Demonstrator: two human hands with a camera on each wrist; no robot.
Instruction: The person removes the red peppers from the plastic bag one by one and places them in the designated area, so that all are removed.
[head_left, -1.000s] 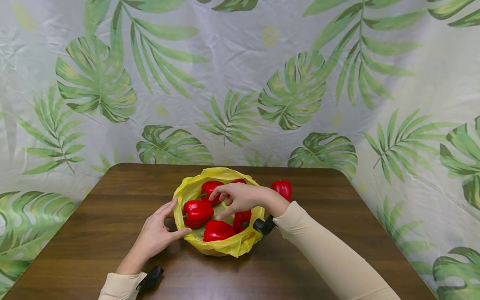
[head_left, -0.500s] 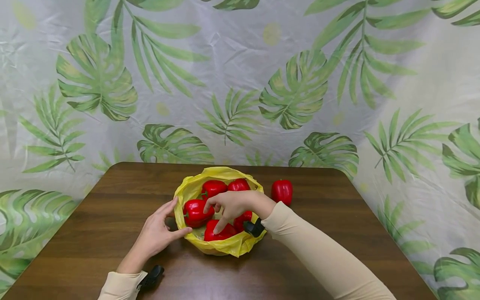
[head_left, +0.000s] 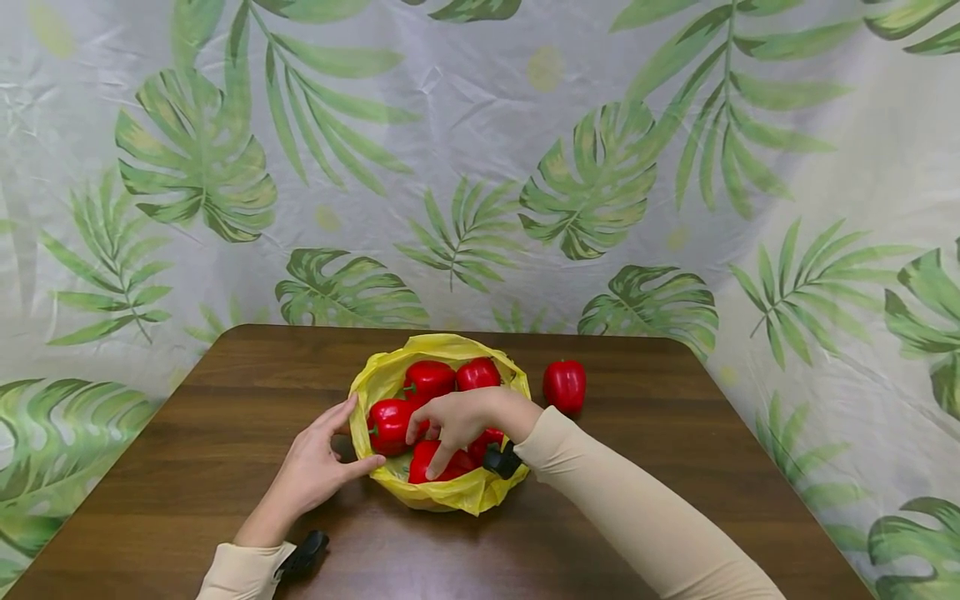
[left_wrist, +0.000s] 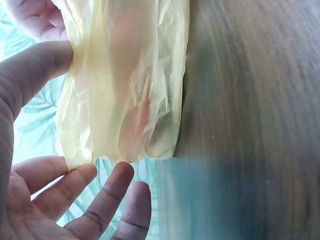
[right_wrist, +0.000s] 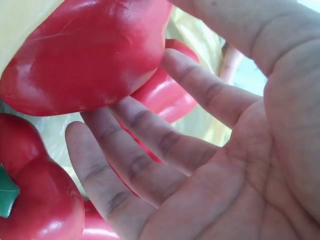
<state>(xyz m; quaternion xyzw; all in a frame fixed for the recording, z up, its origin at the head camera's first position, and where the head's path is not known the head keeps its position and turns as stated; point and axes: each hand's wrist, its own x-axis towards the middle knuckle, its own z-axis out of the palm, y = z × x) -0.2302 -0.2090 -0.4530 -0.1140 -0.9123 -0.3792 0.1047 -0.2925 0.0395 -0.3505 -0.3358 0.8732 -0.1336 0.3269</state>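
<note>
A yellow plastic bag stands with its mouth spread on the table, holding several red bell peppers. My left hand rests against the bag's left side, thumb and fingers spread wide along the rim; the left wrist view shows fingertips touching the thin plastic. Inside the bag, my right hand has its thumb on the near side of the front bell pepper, with fingertips against its other side in the right wrist view. Beside that bell pepper lies another with a green stem. Part of the right-hand bell pepper is hidden by my hand.
One red bell pepper lies on the brown wooden table, just right of the bag. A leaf-patterned cloth hangs behind the table's far edge.
My right hand has moved toward me and down within the bag, from between the bell peppers onto the front one. My left hand has stayed at the bag's rim.
</note>
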